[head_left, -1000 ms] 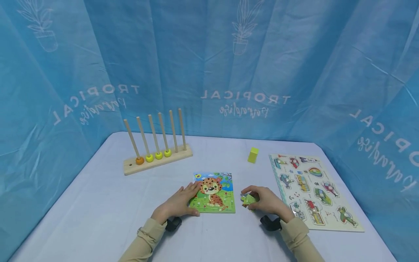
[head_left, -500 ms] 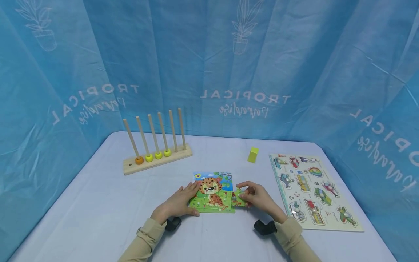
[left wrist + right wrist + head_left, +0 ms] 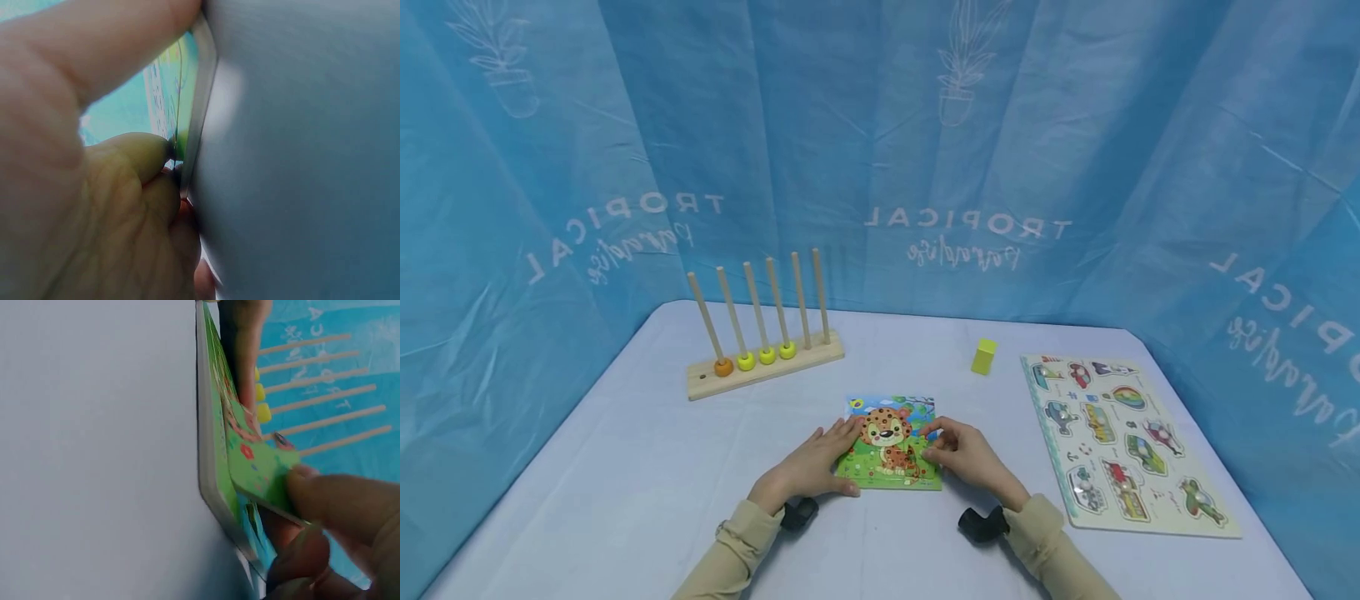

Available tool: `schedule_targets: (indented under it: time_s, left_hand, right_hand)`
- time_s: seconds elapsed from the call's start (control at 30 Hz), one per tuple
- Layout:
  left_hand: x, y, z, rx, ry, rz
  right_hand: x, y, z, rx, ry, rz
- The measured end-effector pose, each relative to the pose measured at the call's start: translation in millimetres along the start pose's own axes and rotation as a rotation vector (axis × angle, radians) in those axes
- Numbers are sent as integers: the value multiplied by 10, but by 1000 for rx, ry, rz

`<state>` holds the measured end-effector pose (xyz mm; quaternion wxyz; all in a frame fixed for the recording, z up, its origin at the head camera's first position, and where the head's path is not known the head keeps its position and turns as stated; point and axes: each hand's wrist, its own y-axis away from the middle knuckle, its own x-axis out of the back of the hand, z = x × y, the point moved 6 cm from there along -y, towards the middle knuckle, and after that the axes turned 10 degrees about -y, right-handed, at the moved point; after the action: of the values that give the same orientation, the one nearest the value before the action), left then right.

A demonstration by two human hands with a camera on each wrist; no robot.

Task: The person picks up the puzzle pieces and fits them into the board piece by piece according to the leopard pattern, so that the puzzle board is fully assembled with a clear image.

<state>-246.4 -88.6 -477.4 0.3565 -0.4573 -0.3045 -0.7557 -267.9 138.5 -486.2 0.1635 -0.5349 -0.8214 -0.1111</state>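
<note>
A square leopard jigsaw puzzle (image 3: pixel 883 477) lies flat on the white table in the head view. My left hand (image 3: pixel 812 462) rests at its left side, fingers spread over the edge and thumb at the near corner. Between thumb and fingers my right hand (image 3: pixel 967 457) pinches a green puzzle piece (image 3: pixel 265 475) with a red flower on it. In the right wrist view this piece tilts over the puzzle, one side close against the board's surface. The left wrist view shows the left thumb and fingers along the board's pale edge (image 3: pixel 203 81).
A wooden bead stand (image 3: pixel 767 367) with upright rods and several beads stands at the back left. A small yellow block (image 3: pixel 983 357) is behind the puzzle to the right. On the right lies a large vehicle peg board (image 3: pixel 1078 500). Blue curtains (image 3: pixel 880 150) enclose the table.
My right hand has carried the puzzle piece leftward from the table beside the puzzle to over its right part. The left hand has stayed on the puzzle's left side.
</note>
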Motion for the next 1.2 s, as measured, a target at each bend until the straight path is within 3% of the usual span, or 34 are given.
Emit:
schedule_targets:
  time_s: [0.3, 0.5, 0.67, 0.77, 0.87, 1.0, 1.1, 1.2]
  left_hand:
    - [49, 33, 5, 5, 6, 7]
    - [51, 20, -20, 10, -10, 7]
    - [39, -7, 4, -5, -9, 35]
    - [49, -20, 20, 3, -17, 61]
    - [129, -15, 7, 44, -103, 143]
    - [332, 40, -76, 168, -342, 350]
    - [479, 102, -165, 265, -453, 476]
    - [550, 137, -236, 304, -472, 521]
  right_hand:
    - [-70, -2, -70, 11, 192, 58]
    - [-58, -10, -89, -3, 179, 90]
    - [152, 7, -89, 24, 116, 183]
    - [350, 43, -100, 90, 238, 295]
    - [521, 102, -134, 162, 458, 385]
    - [679, 190, -154, 186, 704, 429]
    - [747, 224, -123, 130, 752, 402]
    - [776, 236, -76, 75, 744, 363]
